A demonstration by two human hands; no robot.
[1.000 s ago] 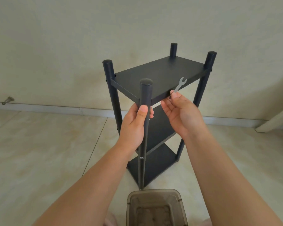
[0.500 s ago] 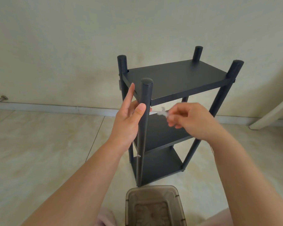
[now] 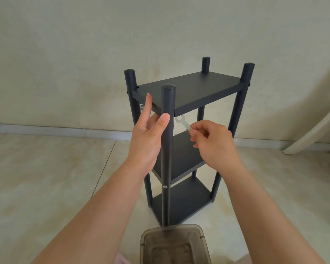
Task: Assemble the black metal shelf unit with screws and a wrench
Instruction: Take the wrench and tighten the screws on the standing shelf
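Working the wrench under the top shelf of the black shelf unit, which stands upright on the tile floor by the wall.
R hand pinches the wrench handle w/ fingertips, its open end up near the front post. L hand is spread, fingers straight against the shelf edge, thumb on the post. Smoky plastic bin sits just in front of the unit.

Your one head camera looks forward and down, close over the shelf, toward the wall.
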